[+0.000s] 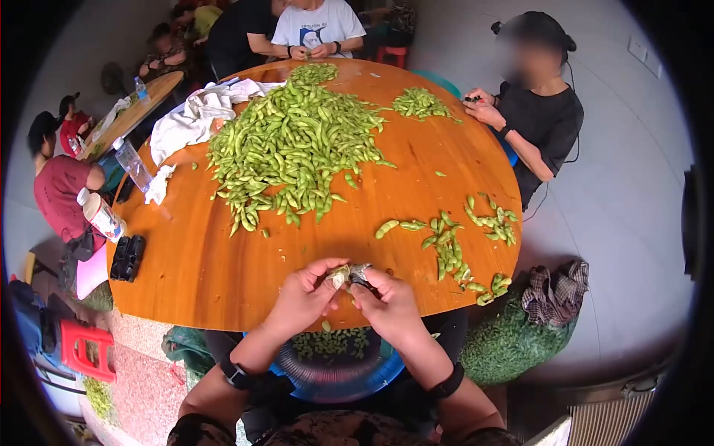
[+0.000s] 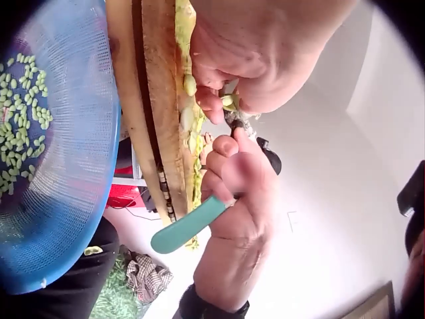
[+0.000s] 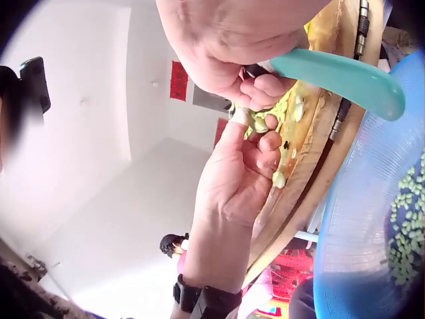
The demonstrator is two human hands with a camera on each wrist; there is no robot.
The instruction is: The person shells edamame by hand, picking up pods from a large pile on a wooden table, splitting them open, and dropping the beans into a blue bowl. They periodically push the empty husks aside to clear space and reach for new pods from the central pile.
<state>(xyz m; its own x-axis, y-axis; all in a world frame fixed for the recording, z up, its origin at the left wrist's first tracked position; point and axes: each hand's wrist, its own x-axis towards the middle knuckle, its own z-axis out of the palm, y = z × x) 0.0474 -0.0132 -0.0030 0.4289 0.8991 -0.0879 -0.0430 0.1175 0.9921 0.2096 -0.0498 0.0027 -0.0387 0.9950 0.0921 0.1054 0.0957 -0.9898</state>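
Observation:
In the head view, my left hand [image 1: 309, 296] and right hand [image 1: 390, 305] meet over the near table edge. Pale wrapping covers the left thumb. Between that thumb and its fingers is a green bean pod [image 3: 261, 125]. The right hand [image 2: 242, 189] grips a tool with a turquoise handle [image 2: 189, 227]; its working end is hidden by the fingers, close against the pod. Below the table edge sits a blue basin [image 1: 342, 390] with shelled beans [image 1: 331, 343]. A large heap of bean pods [image 1: 297, 145] lies farther back on the table.
Loose pods [image 1: 448, 249] lie right of the hands on the round wooden table [image 1: 245, 275]. At left stand a bottle [image 1: 100, 214], a black case [image 1: 128, 258] and white cloth [image 1: 190, 123]. A green net sack [image 1: 513, 346] is at lower right. People sit around the tables.

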